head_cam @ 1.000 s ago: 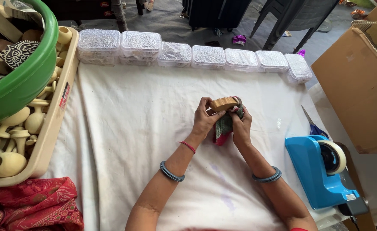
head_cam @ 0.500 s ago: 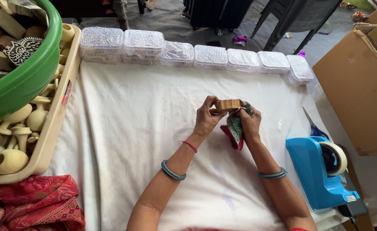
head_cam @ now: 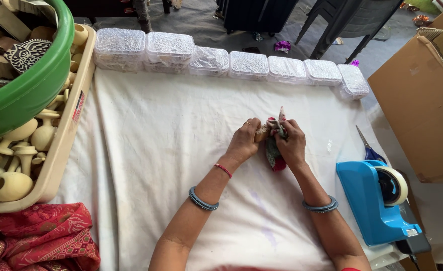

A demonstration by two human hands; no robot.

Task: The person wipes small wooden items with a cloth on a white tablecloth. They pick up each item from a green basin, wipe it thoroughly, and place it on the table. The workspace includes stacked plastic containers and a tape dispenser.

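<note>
My left hand point(head_cam: 243, 142) grips a small wooden block point(head_cam: 261, 133) low over the white cloth point(head_cam: 151, 150), at the middle of the table. My right hand point(head_cam: 292, 144) presses a patterned red and green cloth scrap point(head_cam: 273, 150) against the block's right side; the scrap hangs down below my fingers and a corner sticks up above them. The two hands touch around the block, which is mostly hidden by them.
A row of clear lidded plastic boxes point(head_cam: 261, 65) lines the far edge. A blue tape dispenser point(head_cam: 377, 200) and scissors point(head_cam: 366, 145) lie at right, beside a cardboard carton point(head_cam: 422, 105). At left a beige tray point(head_cam: 63, 145) holds wooden pieces, with a green tub point(head_cam: 35, 85) over it. Red fabric point(head_cam: 35, 236) lies near left.
The hands have come down from a raised hold to just over the cloth. The block was turned, and the scrap now wraps its right side.
</note>
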